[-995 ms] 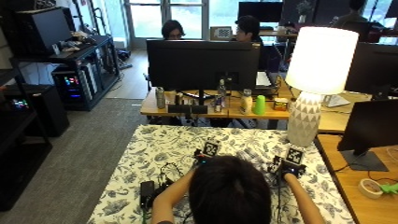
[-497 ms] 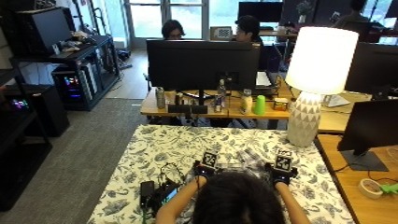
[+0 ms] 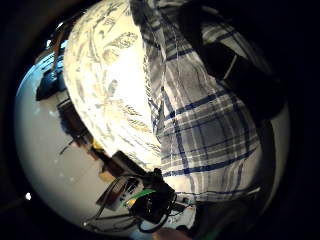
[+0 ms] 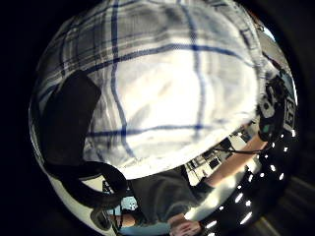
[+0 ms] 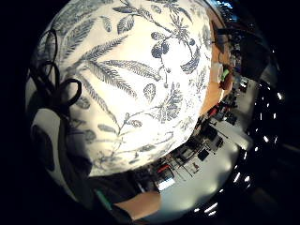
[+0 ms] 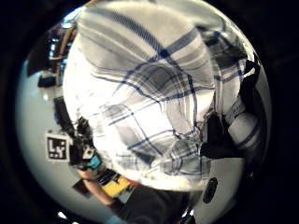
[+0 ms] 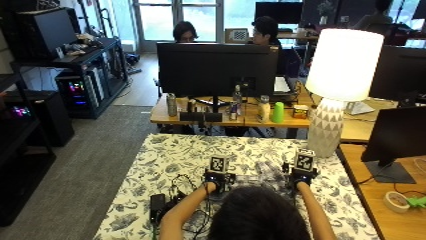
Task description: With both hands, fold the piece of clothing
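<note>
Fingers of left hand (image 7: 217, 177) and right hand (image 7: 301, 176) pinching plaid shirt (image 7: 261, 171) over floral tablecloth (image 7: 166, 155).

The shirt (image 7: 263, 172) is soft checked cloth. The desk (image 7: 166, 155) wears a matt cloth with leaf prints.

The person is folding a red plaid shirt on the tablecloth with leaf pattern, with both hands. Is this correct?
Not quite: the plaid shirt is white with blue lines, not red, as the outside view shows. The rest holds: left hand and right hand are at it, on the leaf-patterned tablecloth.
</note>
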A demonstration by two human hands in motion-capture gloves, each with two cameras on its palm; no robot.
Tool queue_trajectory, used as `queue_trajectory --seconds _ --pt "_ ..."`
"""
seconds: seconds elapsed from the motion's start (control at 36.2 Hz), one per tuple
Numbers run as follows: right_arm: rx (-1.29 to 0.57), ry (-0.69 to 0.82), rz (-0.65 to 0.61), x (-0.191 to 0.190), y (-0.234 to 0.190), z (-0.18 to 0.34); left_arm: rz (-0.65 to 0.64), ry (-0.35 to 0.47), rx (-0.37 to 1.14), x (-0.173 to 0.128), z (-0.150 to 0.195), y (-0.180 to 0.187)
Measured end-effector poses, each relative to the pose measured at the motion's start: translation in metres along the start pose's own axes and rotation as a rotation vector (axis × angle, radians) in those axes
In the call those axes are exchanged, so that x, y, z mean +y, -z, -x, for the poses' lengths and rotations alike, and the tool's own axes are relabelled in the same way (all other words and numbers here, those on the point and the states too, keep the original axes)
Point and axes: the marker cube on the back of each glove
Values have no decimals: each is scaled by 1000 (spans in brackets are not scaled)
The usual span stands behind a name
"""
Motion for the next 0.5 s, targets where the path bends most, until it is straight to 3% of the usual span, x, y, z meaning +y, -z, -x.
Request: queue_trajectory --seconds 0.11,0.25,0.39,0.44,0.5 --pt "-50 40 -29 4 32 5 11 -33 110 8 10 17" --pt "-125 77 -99 16 74 26 -150 -44 199 21 26 56" --pt "-179 58 -117 31 101 58 -213 -235 292 51 37 91" --pt "-179 87 -95 43 108 83 -370 -171 305 57 51 111" --pt "-175 161 -70 58 112 118 -556 -47 317 68 70 133"
